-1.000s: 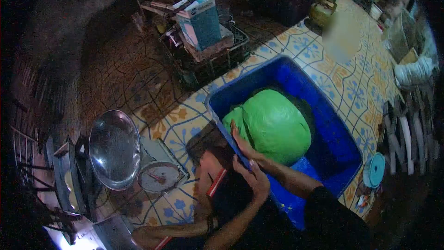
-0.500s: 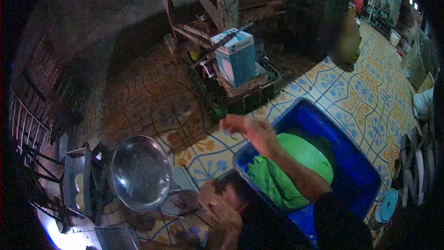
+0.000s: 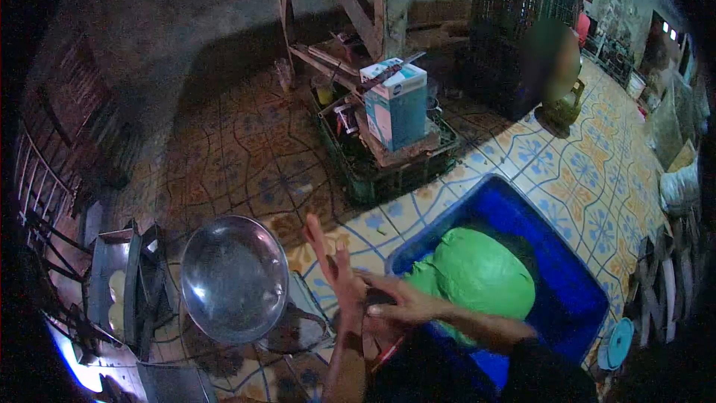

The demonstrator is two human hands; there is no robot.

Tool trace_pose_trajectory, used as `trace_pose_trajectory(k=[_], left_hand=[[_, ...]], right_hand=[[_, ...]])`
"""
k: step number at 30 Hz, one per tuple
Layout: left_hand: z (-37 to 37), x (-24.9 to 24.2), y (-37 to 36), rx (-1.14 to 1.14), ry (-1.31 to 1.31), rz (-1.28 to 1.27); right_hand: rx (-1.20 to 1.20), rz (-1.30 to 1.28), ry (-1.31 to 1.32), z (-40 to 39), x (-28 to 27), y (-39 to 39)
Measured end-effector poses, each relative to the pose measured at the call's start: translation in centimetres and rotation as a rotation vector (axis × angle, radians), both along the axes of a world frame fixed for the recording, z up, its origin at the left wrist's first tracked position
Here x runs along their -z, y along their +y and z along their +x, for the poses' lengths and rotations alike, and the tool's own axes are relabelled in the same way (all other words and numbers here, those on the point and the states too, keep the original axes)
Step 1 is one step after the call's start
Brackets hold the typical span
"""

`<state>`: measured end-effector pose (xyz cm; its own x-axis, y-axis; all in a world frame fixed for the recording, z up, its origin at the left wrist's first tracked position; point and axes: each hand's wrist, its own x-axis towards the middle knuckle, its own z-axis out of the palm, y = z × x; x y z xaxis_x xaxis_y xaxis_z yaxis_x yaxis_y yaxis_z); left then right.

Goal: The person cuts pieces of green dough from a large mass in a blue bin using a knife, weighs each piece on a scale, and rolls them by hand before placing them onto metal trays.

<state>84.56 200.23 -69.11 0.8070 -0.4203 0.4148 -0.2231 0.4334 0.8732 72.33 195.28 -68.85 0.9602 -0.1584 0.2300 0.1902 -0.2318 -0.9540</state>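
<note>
My left hand (image 3: 335,269) is raised with its fingers stretched upward, holding nothing. My right hand (image 3: 403,301) reaches across from the right, its fingers and thumb around the base of my left hand. Beside and below my right forearm, a large smooth mound of bright green dough (image 3: 485,272) lies in a blue rectangular tub (image 3: 570,283). A rougher flap of the dough spreads toward the tub's near left side. Left of my hands is a wide, shiny metal pan (image 3: 235,280).
A dark crate (image 3: 395,179) holds a blue-and-white box (image 3: 399,108) and assorted items ahead. A light-blue round lid (image 3: 616,343) lies right of the tub. Metal trays (image 3: 115,283) stand at far left. A green gas cylinder (image 3: 563,108) stands on the patterned tile floor (image 3: 578,168).
My right hand has come down from above the tub's edge to my left hand. My left hand has risen and its fingers have straightened. The view has shifted slightly.
</note>
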Motion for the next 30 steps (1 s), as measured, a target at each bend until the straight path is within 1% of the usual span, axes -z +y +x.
trace_pose_trajectory(k=[1,2,3,4,5,6,7,8,9,10,12,14,15,16,18,19,21,22,23,24,25,26,29,30], left_hand=[[0.8,0.4,-0.1,0.021,0.012,0.010],[0.9,1.5,0.1,0.043,0.067,0.016],[1.0,2.6,0.4,0.064,0.122,0.023],[0.5,3.7,0.6,0.095,0.176,0.030],[-1.5,2.7,0.9,0.107,0.279,-0.171],[-1.3,7.0,2.3,0.473,0.393,-0.374],[-1.9,9.2,3.7,0.574,0.490,-0.452],[-2.5,11.3,5.1,0.669,0.595,-0.524],[-3.6,10.5,6.3,0.570,0.614,-0.420],[-4.7,9.7,7.4,0.477,0.636,-0.312],[-5.7,8.6,9.4,0.429,0.544,0.006],[-6.9,7.9,11.4,0.383,0.467,0.334],[-7.4,7.7,12.0,0.371,0.480,0.380],[-8.0,7.5,12.6,0.359,0.494,0.427],[-8.8,6.7,13.3,0.355,0.654,0.288],[-9.9,4.4,12.9,0.244,0.613,0.183],[-8.9,4.3,13.5,0.508,0.541,0.078],[-9.4,4.3,13.5,0.458,0.671,0.151],[-10.2,4.0,13.5,0.396,0.798,0.236],[-10.7,3.6,13.3,0.411,0.653,0.237],[-11.0,3.1,12.8,0.433,0.496,0.224],[-11.5,3.0,12.7,0.450,0.345,0.201],[-12.8,3.7,11.9,0.601,0.303,0.227],[-13.5,3.6,11.0,0.671,0.218,0.350]], right_hand=[[0.032,-0.120,0.025,0.3,-2.0,-1.5],[0.070,0.039,0.163,1.3,-2.6,-3.1],[0.299,0.218,-0.071,3.6,-2.0,-4.9],[0.441,0.388,-0.270,6.6,-4.9,-8.1],[0.559,0.600,-0.272,8.2,-9.5,-10.0],[0.421,0.859,-0.361,11.0,-8.7,-15.2],[0.577,0.999,-0.238,13.2,-10.8,-17.5],[0.609,1.089,-0.174,14.8,-11.7,-19.1],[0.644,1.183,-0.113,16.4,-12.7,-20.8],[0.562,1.227,-0.119,17.8,-11.9,-22.7],[0.544,1.222,-0.213,21.4,-9.4,-27.4],[0.687,1.140,-0.380,24.0,-5.4,-31.3],[0.719,1.174,-0.306,18.8,-9.3,-26.1],[0.569,1.165,-0.337,15.4,-10.3,-23.1],[0.289,1.136,-0.379,9.5,-10.0,-18.3],[0.311,1.089,-0.344,6.8,-10.2,-15.2],[0.373,1.013,-0.274,2.9,-9.7,-10.6],[0.414,1.245,-0.257,2.0,-7.6,-10.8],[0.445,1.217,-0.295,0.1,-4.7,-11.2],[0.474,1.183,-0.349,-1.9,-2.2,-11.0],[0.637,1.056,-0.338,-4.3,-2.2,-8.4],[0.775,0.864,-0.291,-7.4,-2.4,-6.1],[0.971,0.580,0.049,-17.8,-0.4,-3.5],[1.008,0.484,0.186,-21.1,0.6,-2.8]])
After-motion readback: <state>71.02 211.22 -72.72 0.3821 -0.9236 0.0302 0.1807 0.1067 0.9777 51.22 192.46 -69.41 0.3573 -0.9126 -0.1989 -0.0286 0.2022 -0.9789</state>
